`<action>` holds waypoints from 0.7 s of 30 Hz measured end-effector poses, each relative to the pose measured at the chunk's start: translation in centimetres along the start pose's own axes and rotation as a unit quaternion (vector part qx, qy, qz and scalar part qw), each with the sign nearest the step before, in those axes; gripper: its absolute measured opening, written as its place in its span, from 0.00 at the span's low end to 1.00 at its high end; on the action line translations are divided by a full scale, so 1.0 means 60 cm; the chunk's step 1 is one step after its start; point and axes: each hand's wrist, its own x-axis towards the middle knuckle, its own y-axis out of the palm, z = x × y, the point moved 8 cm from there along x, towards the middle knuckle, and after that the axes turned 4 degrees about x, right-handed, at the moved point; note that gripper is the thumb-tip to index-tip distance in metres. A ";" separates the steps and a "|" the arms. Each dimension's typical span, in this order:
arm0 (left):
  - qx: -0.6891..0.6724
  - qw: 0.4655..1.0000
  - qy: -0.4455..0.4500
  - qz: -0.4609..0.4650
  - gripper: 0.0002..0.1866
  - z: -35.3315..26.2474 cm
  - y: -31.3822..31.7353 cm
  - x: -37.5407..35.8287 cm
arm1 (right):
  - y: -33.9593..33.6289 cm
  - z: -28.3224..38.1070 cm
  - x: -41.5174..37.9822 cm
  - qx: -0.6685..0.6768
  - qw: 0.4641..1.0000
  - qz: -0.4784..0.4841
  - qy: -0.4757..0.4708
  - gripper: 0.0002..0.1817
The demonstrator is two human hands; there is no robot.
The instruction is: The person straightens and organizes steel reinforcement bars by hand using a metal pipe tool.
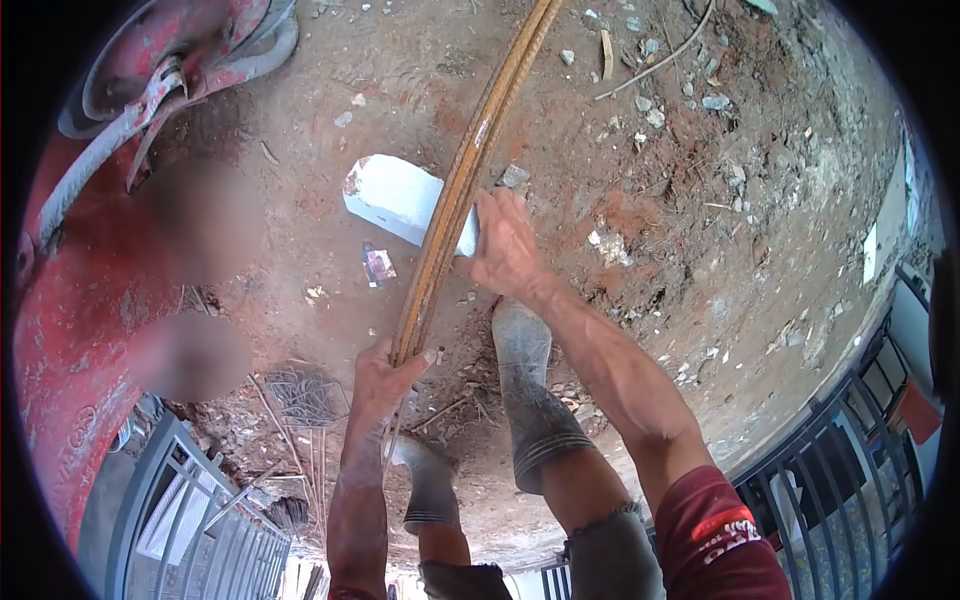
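Note:
A bundle of long, rusty steel bars (470,160) runs from the top of the view down to my left hand (390,375). That hand is closed around the lower part of the bars, its thumb lying across them. Under the bars, a whitish block (393,195) with a rounded far end rests on the dirt. My right hand (507,240) is closed on the block's near end, just right of the bars, with its thumb at the lower edge. Part of the block is hidden behind the bars and fingers.
A worn red machine (70,380) stands at left. Grey metal railings (190,500) lie lower left, with more railings (840,480) at lower right. Tied wire (300,397) is by my feet. Stones, twigs and a small torn packet (378,265) litter the dirt. My boots (523,365) are close below.

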 end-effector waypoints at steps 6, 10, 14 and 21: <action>0.049 0.998 -0.024 -0.014 0.12 -0.009 -0.006 -0.019 | -0.172 -0.014 0.064 -0.084 0.983 -0.108 -0.121 0.45; 0.042 0.998 -0.029 -0.021 0.11 -0.002 -0.009 -0.002 | -0.265 -0.039 0.136 -0.166 0.946 -0.226 -0.164 0.46; 0.014 0.997 -0.071 -0.009 0.17 0.029 0.000 0.040 | -0.267 -0.045 0.179 -0.206 0.949 -0.198 -0.137 0.45; 0.040 0.995 0.078 -0.050 0.20 0.073 0.011 0.116 | -0.273 -0.033 0.136 -0.106 0.972 -0.184 0.100 0.51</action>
